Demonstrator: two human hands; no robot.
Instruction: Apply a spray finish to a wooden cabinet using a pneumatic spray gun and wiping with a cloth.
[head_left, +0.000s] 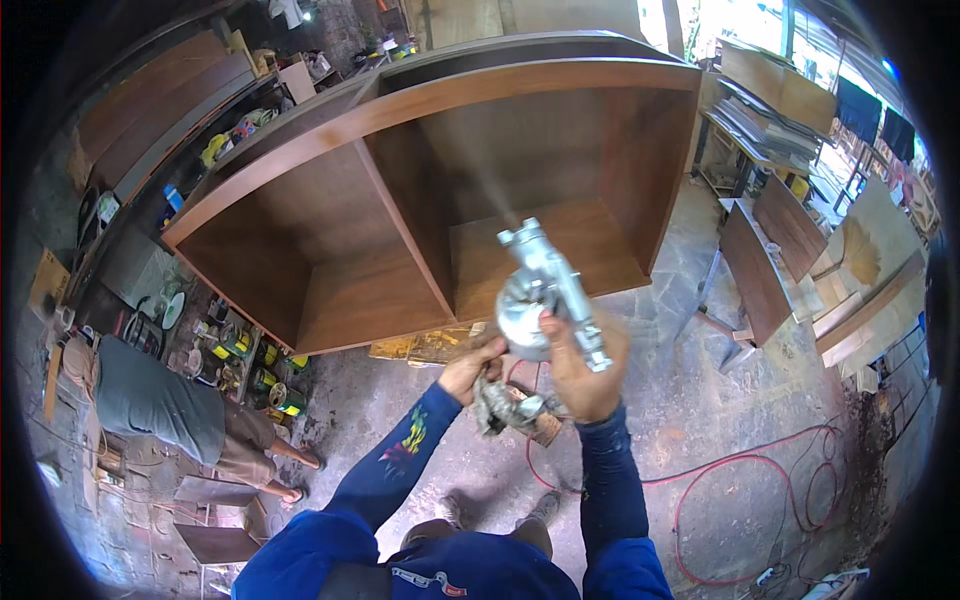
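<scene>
A silver spray gun (pixel 548 275) with a metal cup is gripped in my right hand (pixel 588 370), its nozzle pointing away from me. Pale mist fans from the nozzle toward the inside of a brown wooden cabinet (pixel 380 182) with two open compartments. Below the gun's cup, my left hand (pixel 472 372) is closed on a crumpled, stained rag (pixel 500 408). Part of the rag hangs under the right hand too. Both hands are in front of the cabinet's near edge, apart from it.
A red hose (pixel 700 470) loops across the concrete floor at right. Wooden panels (pixel 755 275) stand on supports there. Several paint cans (pixel 288 398) sit at left, near another person (pixel 170 405) bending over. A cluttered workbench (pixel 190 140) runs behind them.
</scene>
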